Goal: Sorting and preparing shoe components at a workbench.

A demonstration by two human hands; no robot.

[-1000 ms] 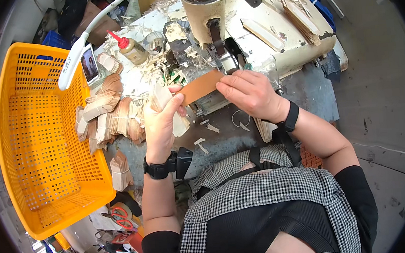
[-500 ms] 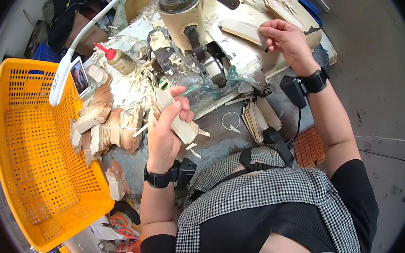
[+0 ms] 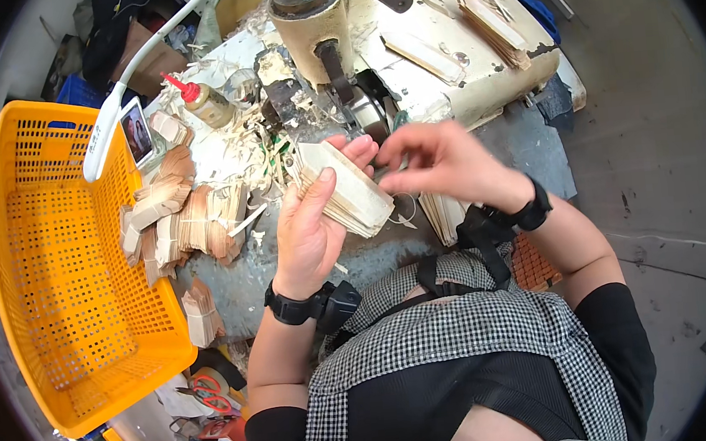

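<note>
My left hand (image 3: 313, 245) grips a stack of thin, pale leather pieces (image 3: 346, 187), thumb on top and fingers beneath. The pieces are long, with an angled end, and their edges fan out slightly. Close to the stack's right side is my right hand (image 3: 449, 162), fingers bent and a gap between thumb and forefinger; it is a little blurred, and nothing shows in it. Beyond both hands stands a cream machine (image 3: 316, 43) with a round metal part (image 3: 371, 118) low down. Another pale piece (image 3: 427, 56) lies on the machine's top, to the right.
A yellow crate (image 3: 20, 250) stands at left, beside bundled pieces (image 3: 210, 220). A red-tipped bottle (image 3: 209, 107), a phone (image 3: 137, 132) and pale shavings lie on the bench. A white lamp arm (image 3: 113, 115) reaches over. More pieces (image 3: 494, 32) lie at far right; others (image 3: 443, 217) by my apron.
My right hand has let go of the piece on the machine's top and come left and nearer, beside the stack. My left hand has shifted slightly right, turning the stack's broad face upward.
</note>
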